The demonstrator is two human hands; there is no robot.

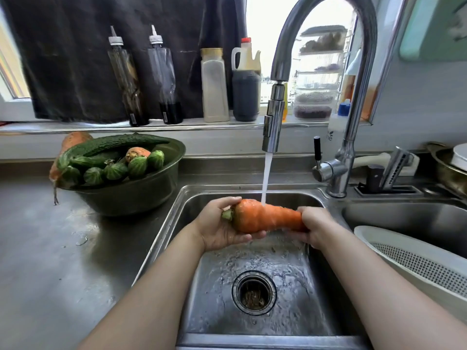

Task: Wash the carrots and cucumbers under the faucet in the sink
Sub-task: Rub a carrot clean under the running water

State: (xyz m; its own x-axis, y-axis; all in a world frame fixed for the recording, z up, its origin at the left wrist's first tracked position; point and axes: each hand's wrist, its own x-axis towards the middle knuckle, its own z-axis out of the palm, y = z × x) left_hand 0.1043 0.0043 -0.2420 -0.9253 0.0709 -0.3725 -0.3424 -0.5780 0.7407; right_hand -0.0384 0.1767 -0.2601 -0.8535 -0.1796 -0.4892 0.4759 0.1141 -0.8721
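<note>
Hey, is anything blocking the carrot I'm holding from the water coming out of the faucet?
Nothing visible. The water falls straight from the faucet onto the carrot, landing between the left hand at its stem end and the right hand at its tip; neither hand covers that spot.

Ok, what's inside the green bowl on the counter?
The bowl holds a heap of cucumbers, with one carrot poking out among them and a second carrot hanging over its left rim. Whatever lies beneath the heap, and the bowl's bottom, is covered.
</note>
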